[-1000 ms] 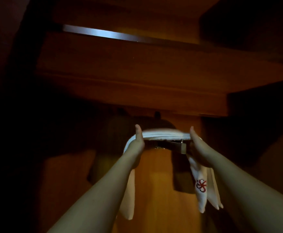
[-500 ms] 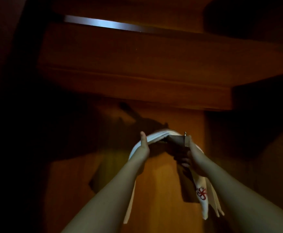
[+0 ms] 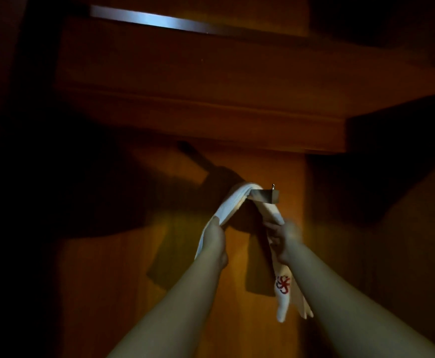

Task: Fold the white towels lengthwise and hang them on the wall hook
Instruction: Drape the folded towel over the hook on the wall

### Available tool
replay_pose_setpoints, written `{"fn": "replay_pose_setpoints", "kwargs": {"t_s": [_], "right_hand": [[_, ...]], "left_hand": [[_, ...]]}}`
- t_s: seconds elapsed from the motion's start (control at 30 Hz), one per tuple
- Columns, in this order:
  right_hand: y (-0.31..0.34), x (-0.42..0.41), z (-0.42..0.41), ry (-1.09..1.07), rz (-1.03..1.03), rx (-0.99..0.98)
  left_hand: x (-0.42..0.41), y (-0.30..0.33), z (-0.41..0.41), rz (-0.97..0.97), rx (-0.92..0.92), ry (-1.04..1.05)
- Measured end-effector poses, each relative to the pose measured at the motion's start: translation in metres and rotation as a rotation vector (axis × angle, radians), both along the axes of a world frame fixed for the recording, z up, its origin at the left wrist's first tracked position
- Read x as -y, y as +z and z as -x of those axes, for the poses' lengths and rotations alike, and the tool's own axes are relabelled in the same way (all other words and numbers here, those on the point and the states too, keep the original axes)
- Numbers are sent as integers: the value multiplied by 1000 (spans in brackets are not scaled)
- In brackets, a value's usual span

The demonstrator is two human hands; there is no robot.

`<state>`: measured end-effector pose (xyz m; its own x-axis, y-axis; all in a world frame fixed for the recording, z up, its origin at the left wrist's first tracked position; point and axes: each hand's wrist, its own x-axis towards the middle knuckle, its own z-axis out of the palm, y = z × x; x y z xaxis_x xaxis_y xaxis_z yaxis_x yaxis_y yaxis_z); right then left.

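A narrow folded white towel lies draped over a metal wall hook on the wooden wall. Its two ends hang down either side. The right end carries a red emblem. My left hand grips the left hanging part just below the hook. My right hand grips the right hanging part at about the same height. The towel's lowest left end is hidden behind my left forearm.
A wooden shelf or ledge juts out above the hook, with a bright metal strip higher up. Dark shadow covers the left side and the upper right corner. The wooden wall panel continues below.
The towel was held level above the hook; it now rests over the hook and both hands have slid down the hanging ends, drawing them downward.
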<state>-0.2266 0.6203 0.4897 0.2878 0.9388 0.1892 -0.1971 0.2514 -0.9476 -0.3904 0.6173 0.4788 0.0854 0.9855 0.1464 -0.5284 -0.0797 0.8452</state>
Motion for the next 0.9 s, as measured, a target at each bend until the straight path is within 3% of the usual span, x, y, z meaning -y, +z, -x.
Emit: {"fn": "replay_pose_setpoints", "kwargs": {"t_s": [0.17,0.37,0.6,0.83,0.9], "right_hand": [[-29,3,29,-10,-60,-32],[-27,25,40,68,46,28],[-56,79,33,48,222,503],[-97,151,23,-56,202,846],[-108,173,20,-75,242,980]], "left_hand": [[10,-22,-25,-9,4,-81],[20,-28,-36,6,33,-272],[60,-78,-14,-27,-307,-150],[136,-97,22,63,-596,-11],[161,-104,33,37,-758,9]]}}
